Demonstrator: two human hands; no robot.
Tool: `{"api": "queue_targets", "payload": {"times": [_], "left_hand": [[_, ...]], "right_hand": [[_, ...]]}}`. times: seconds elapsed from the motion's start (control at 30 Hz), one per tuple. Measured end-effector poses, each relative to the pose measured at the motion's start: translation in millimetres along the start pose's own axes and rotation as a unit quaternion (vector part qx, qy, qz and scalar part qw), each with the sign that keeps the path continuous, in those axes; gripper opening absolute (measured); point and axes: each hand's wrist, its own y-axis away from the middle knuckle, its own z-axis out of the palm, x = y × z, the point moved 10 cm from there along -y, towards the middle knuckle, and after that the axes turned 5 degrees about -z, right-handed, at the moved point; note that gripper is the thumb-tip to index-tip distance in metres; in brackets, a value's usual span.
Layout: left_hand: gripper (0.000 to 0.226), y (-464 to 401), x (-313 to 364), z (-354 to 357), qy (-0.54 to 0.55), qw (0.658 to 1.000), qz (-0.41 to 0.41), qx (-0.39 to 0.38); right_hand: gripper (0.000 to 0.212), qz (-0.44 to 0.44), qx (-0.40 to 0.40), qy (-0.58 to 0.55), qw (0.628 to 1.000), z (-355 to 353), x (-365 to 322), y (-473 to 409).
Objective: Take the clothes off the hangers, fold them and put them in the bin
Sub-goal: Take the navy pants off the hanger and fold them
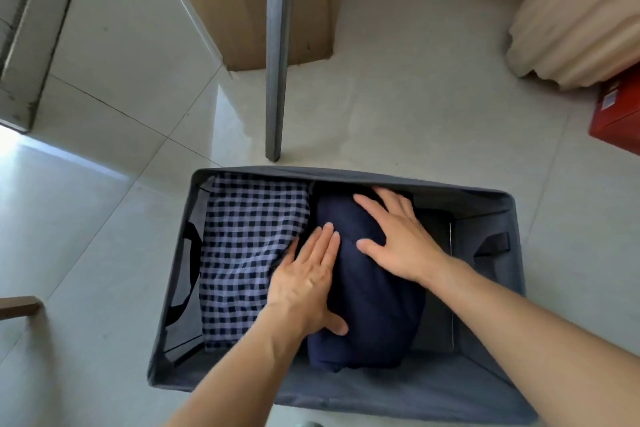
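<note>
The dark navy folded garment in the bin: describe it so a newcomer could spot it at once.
Start at the grey fabric bin on the pale tiled floor, below the grey metal pole. Inside, two folded garments lie side by side. The plain navy garment is the right-hand one, with the left hand and right hand pressing flat on it; its neighbour, the blue-and-white checked garment, is patterned.

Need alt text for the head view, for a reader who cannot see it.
Both hands, left hand and right hand, press flat on a folded navy garment inside a grey fabric bin on a tiled floor. A folded checked garment lies beside it on the left.
</note>
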Motion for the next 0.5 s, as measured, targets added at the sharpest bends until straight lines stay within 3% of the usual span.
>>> {"api": "queue_targets", "payload": {"times": [0.07,0.13,0.2,0.37,0.5], "left_hand": [[0.135,-4,-10,1,-0.03,0.999,-0.017,-0.008],[0.134,-9,-12,5,-0.054,0.998,-0.027,-0.019],[0.129,-11,-10,10,-0.067,0.996,-0.045,-0.027],[0.115,1,4,9,-0.06,0.994,-0.088,-0.011],[0.09,39,32,-15,-0.016,0.992,0.026,0.122]], "right_hand": [[0.1,0.002,0.007,0.033,0.999,5,4,33],[0.12,0.014,-0.063,0.108,0.992,35,4,57],[0.127,0.039,-0.106,0.163,0.98,58,9,62],[0.125,0.089,-0.124,0.183,0.971,59,2,58],[0.106,0.094,-0.128,0.163,0.974,42,-5,82]]}}
